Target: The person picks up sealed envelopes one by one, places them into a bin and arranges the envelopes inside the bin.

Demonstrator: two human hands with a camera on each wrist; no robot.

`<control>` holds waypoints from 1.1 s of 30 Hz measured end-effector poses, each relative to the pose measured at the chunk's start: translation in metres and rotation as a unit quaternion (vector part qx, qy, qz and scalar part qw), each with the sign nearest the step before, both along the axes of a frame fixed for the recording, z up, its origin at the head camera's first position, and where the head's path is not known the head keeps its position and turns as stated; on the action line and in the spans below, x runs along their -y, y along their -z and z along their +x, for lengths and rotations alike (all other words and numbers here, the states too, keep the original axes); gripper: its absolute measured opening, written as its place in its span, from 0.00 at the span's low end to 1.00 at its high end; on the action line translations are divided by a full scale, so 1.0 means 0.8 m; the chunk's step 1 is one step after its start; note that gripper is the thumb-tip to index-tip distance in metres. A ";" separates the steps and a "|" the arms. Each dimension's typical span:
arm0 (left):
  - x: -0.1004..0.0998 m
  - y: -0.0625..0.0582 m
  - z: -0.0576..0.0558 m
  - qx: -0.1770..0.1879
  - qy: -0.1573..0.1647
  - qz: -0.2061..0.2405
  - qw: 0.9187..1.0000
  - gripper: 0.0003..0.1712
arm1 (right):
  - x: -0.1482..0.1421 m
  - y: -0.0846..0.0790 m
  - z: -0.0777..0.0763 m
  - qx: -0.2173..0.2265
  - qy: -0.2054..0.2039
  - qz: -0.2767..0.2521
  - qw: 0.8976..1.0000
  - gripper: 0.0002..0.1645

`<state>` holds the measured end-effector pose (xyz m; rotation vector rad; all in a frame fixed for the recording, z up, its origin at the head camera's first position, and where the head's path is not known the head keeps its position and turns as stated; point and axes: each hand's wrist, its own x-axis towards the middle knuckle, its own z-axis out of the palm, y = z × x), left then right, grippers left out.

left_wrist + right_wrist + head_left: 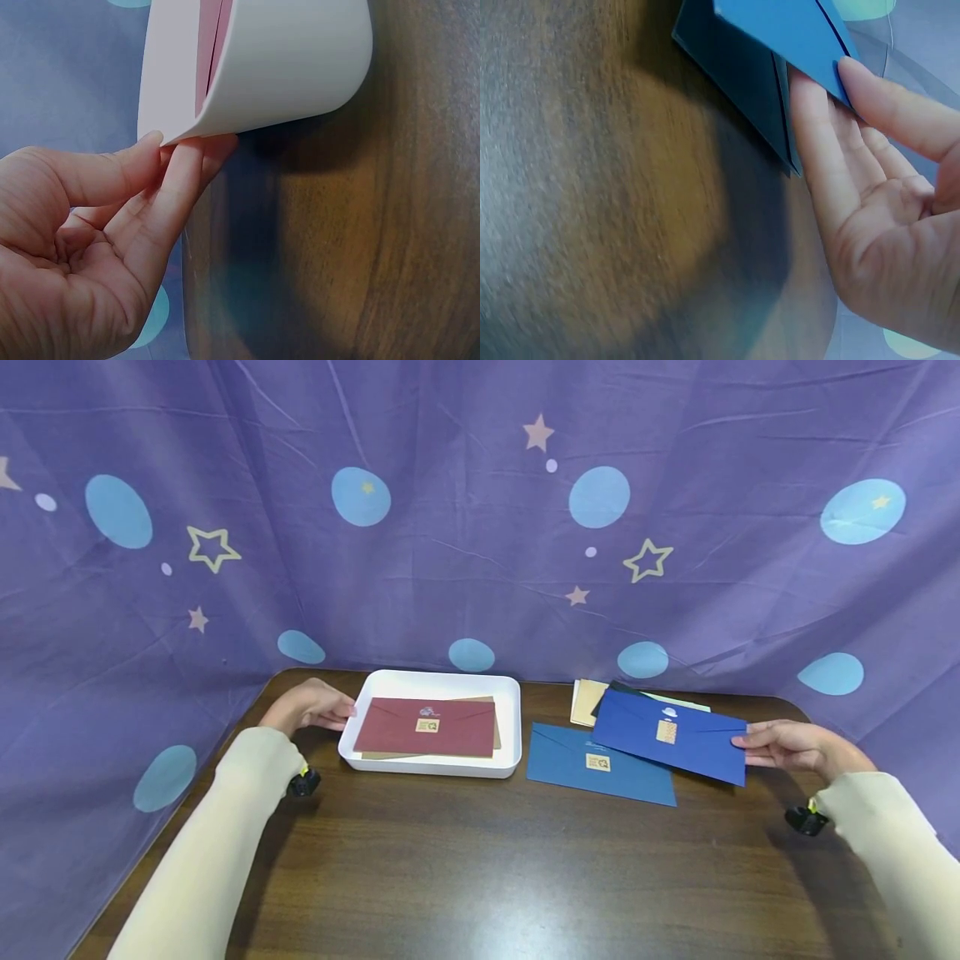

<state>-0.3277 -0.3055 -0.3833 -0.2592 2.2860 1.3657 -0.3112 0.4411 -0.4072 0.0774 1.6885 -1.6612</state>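
My left hand [318, 703] pinches the left rim of a white tray [442, 682]; the left wrist view shows thumb and fingers at its edge. In the tray lies a dark red envelope [397, 727] with a kraft stamp sticker, on top of a tan envelope [498, 727]. On the right, my right hand [787, 745] pinches the right end of a royal blue envelope [697, 747], thumb above and fingers beneath. That envelope is tilted above a teal-blue envelope [555, 764] and other envelopes, partly hiding them.
Behind the blue envelope lie a cream envelope [587, 702], a black envelope [618, 687] and a pale green envelope [693, 704], overlapping. The brown wooden table [450, 860] ends at a purple curtain [465, 568] with stars and dots.
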 end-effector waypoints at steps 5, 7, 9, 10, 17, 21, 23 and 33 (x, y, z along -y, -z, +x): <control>0.000 0.000 0.000 -0.003 0.005 -0.006 1.000 0.27 | 0.002 0.008 0.000 0.000 0.029 0.028 0.999 0.58; 0.000 0.001 0.000 -0.003 0.006 -0.009 1.000 0.27 | 0.003 0.012 0.000 0.004 0.040 0.015 0.999 0.57; 0.000 0.001 0.000 -0.003 0.006 -0.008 1.000 0.27 | 0.004 0.016 0.000 0.006 0.047 -0.005 0.999 0.55; -0.001 0.001 0.000 -0.003 0.006 -0.008 1.000 0.27 | 0.004 0.018 0.000 0.009 0.049 -0.014 0.999 0.48; -0.002 0.000 0.001 -0.006 0.000 -0.009 1.000 0.27 | 0.013 0.020 0.003 0.005 0.060 -0.004 0.998 0.39; -0.003 -0.001 0.001 -0.006 -0.001 -0.010 1.000 0.27 | 0.022 0.017 0.003 -0.009 0.047 0.020 0.999 0.50; -0.003 -0.001 0.001 -0.007 0.001 -0.012 1.000 0.27 | 0.026 0.016 0.002 -0.010 0.043 0.022 0.999 0.51; -0.002 0.000 0.001 -0.007 0.001 -0.012 1.000 0.27 | 0.053 0.013 0.002 0.000 -0.007 -0.084 0.996 0.13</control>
